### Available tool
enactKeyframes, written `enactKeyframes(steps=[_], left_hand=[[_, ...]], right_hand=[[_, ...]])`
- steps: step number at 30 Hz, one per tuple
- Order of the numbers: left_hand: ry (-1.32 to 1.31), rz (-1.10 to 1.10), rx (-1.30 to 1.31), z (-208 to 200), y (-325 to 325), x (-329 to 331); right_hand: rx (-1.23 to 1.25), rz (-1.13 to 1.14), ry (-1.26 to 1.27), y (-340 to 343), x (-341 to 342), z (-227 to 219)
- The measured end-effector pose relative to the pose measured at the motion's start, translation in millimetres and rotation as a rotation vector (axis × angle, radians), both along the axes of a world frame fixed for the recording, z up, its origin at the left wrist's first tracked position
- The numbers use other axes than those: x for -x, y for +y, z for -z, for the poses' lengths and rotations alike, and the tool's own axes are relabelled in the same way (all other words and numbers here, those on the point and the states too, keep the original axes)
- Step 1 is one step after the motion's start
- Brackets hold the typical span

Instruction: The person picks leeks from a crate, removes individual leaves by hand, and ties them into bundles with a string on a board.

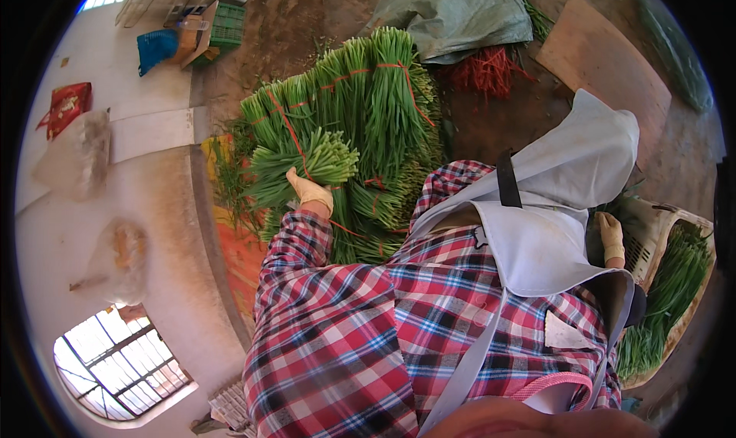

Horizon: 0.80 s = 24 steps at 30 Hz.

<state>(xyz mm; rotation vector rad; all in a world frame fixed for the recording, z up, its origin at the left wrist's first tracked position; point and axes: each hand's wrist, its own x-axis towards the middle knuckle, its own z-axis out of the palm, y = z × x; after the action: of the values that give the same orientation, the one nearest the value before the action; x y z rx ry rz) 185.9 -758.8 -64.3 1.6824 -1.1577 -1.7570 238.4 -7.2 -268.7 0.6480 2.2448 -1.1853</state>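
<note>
My left hand (310, 193), in a tan glove, is closed around a bundle of long green stalks (322, 162). That bundle lies on a big heap of similar bundles (376, 93) tied with red bands. My right hand (611, 237), also gloved, reaches out to the side and rests at the rim of a pale woven basket (667, 216) that holds more green stalks (667, 292). Its fingers are partly hidden, so its grip is unclear. A plaid shirt and a pale apron (537, 246) cover much of the lower view.
A grey-green sack (460, 16) and a pile of red ties (487, 70) lie behind the heap. A flat board (606, 55) lies at the back right. A green crate (226, 24), a blue bag (157, 47) and a red bag (67, 104) sit far left.
</note>
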Motion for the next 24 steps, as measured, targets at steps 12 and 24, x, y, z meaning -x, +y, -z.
enactKeyframes(steps=[12,24], left_hand=[[-0.848,1.249,0.397,46.4,-22.6,-28.7],[-1.362,2.138,0.965,69.9,-28.7,39.3]], right_hand=[[-0.098,-0.079,0.009,-5.4,6.2,-6.4],[-0.012,-0.018,-0.042,-24.4,-3.2,3.2]])
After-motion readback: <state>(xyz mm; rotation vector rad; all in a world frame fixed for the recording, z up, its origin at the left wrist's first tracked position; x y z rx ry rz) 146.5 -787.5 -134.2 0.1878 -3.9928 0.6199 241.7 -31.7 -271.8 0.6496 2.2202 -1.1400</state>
